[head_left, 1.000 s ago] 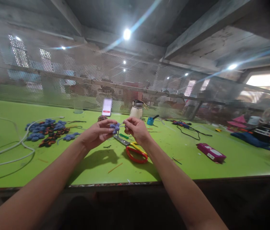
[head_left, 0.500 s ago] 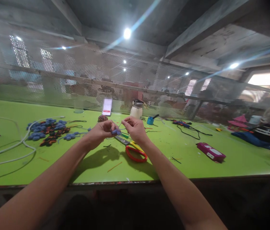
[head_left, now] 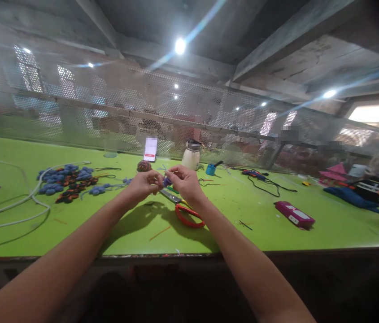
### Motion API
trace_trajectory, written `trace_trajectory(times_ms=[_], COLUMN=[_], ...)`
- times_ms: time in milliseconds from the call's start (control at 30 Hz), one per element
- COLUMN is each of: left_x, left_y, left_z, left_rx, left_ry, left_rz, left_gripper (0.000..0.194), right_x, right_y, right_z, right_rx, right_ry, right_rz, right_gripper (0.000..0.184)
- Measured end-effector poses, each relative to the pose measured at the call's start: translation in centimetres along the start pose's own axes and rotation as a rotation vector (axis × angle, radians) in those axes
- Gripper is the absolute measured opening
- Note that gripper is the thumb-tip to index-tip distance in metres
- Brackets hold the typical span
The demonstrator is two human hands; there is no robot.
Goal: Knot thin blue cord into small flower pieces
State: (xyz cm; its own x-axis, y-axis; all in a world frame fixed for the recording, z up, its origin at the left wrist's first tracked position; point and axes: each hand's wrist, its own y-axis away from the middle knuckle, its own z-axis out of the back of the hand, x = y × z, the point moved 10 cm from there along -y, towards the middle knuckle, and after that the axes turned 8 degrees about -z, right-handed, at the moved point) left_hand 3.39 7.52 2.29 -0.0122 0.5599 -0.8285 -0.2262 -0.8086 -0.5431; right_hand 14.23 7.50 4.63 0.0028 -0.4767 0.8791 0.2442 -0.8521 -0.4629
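Observation:
My left hand [head_left: 141, 187] and my right hand [head_left: 184, 183] meet above the green table [head_left: 276, 224], fingers pinched together. Between them is a small blue yarn piece [head_left: 166, 181], held by both hands. A thin thread runs up from it. Just beneath my right hand lie scissors with red handles [head_left: 189, 214]. A pile of blue and dark crocheted flowers [head_left: 66, 179] lies to the left of my left hand.
A white cable [head_left: 17, 208] loops at the left. A phone [head_left: 150, 149], a jar [head_left: 191, 156], a yarn ball [head_left: 144, 166] and a blue cup [head_left: 211, 169] stand by the mesh screen. A magenta box [head_left: 294, 214] and black cords [head_left: 266, 181] lie right.
My hands have drawn closer together, and the blue yarn piece now sits more hidden between the fingertips. The view shifted slightly.

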Motion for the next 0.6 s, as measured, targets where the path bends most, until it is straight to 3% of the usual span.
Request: trace_trajectory(times_ms=[133, 233, 600], left_x=[0.5, 1.0, 2.1], left_y=[0.6, 0.7, 0.8], left_z=[-1.5, -1.7, -1.9], left_rx=[0.067, 0.052, 0.076], left_ry=[0.35, 0.501, 0.519], left_rz=[0.127, 0.172, 0.222], left_gripper=[0.021, 0.028, 0.038], right_x=[-1.9, -2.5, -2.4], right_y=[-0.3, -0.2, -0.5], right_z=[-0.1, -0.2, 0.6], right_rx=[0.018, 0.021, -0.054], right_ry=[-0.152, -0.216, -0.173], right_rz=[-0.148, -0.197, -0.132], right_gripper=[0.033, 0.035, 0.031])
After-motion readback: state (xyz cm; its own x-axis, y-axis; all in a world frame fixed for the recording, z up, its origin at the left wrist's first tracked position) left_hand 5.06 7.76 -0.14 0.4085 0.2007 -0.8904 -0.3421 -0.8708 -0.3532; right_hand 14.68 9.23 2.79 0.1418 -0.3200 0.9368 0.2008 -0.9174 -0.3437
